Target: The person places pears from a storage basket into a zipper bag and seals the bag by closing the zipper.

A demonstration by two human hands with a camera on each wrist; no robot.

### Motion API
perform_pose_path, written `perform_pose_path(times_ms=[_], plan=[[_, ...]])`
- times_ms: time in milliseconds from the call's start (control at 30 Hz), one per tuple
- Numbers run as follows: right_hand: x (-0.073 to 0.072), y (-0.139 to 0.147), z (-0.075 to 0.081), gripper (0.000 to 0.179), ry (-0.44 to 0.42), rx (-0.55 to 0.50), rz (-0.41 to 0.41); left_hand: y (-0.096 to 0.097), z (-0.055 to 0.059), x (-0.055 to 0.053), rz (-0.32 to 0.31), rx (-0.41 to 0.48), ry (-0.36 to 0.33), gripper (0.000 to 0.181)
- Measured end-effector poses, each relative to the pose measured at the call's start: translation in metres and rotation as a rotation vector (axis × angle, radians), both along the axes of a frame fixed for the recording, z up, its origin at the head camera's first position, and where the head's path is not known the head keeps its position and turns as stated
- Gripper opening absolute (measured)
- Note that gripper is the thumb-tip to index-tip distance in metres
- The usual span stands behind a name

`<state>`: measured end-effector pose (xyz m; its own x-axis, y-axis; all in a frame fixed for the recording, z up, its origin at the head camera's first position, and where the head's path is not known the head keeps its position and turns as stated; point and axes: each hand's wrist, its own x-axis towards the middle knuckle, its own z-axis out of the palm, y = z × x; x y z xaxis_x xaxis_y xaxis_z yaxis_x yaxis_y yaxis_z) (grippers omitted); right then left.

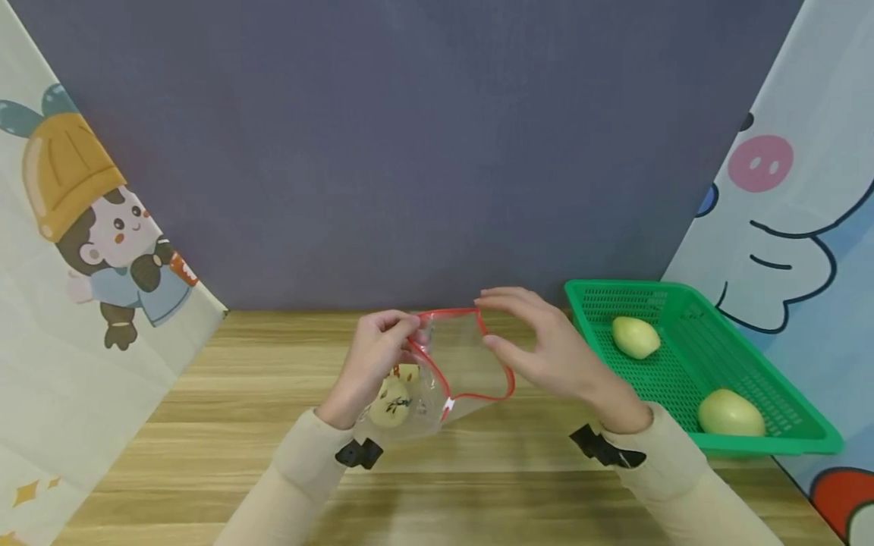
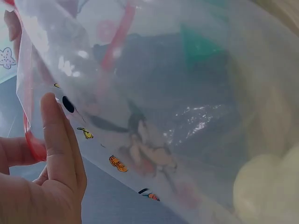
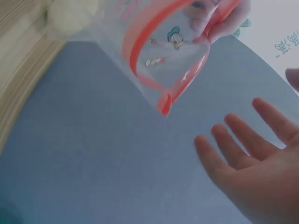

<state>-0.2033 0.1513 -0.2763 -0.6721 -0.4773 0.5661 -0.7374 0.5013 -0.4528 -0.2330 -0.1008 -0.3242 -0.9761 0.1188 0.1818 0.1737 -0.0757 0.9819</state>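
Observation:
A clear zip bag (image 1: 464, 356) with a red zip rim and a white slider stands mouth-open above the table. My left hand (image 1: 372, 360) pinches the bag's rim on its left side, thumb against fingers. Inside the bag's lower part lies a round pale yellow fruit (image 1: 389, 403), seen through printed cartoon figures; the left wrist view shows the pale fruit (image 2: 266, 191) blurred through the plastic. My right hand (image 1: 546, 349) is at the right of the bag's mouth, fingers spread. In the right wrist view that hand (image 3: 261, 163) stands apart from the bag (image 3: 159, 51), holding nothing.
A green plastic basket (image 1: 744, 334) stands at the right of the wooden table (image 1: 273, 455), with two pale yellow fruits (image 1: 635, 337) in it. Behind the table rises a dark grey wall (image 1: 410, 152). Cartoon-printed sheets (image 1: 68, 379) flank both sides.

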Motion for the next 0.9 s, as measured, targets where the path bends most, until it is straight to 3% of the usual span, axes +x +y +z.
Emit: perform_pose_path(times_ms=[333,900], plan=[[0.005,0.014,0.005,0.066,-0.151,0.207,-0.072,0.001,0.0,0.002,0.004,-0.006,-0.011,0.021],[0.005,0.036,-0.001,0.085,-0.183,0.402,-0.182,0.0,0.0,0.002,0.021,-0.007,-0.007,0.021]])
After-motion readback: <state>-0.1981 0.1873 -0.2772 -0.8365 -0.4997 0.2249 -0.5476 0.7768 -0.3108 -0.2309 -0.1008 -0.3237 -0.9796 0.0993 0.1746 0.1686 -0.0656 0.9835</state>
